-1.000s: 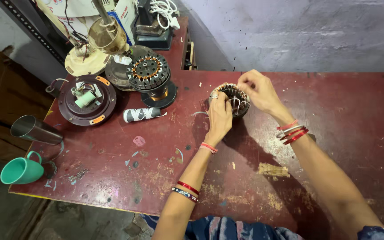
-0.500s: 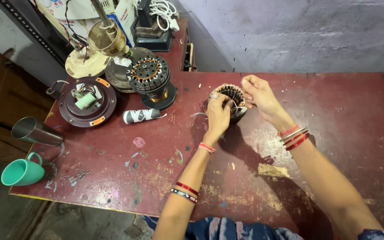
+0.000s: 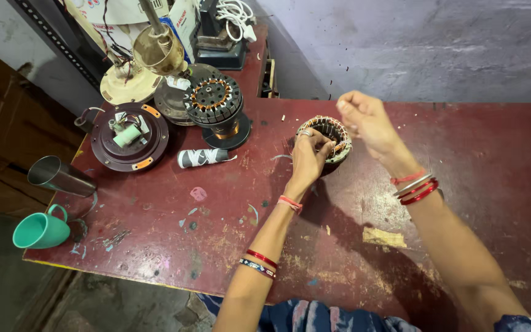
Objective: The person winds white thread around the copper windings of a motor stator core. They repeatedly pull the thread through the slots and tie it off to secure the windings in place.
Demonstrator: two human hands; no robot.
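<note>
You have a round motor stator ring with copper wire coils wound around its dark slotted core (image 3: 333, 136) in front of you. It sits on the worn dark-red table top, near the far edge, roughly mid-table. It is tipped so that its open centre faces up and toward you, showing the dark hollow inside. Pale insulation strips and reddish-copper windings line its rim, clearest on the right side. Its near left part is hidden from you.
</note>
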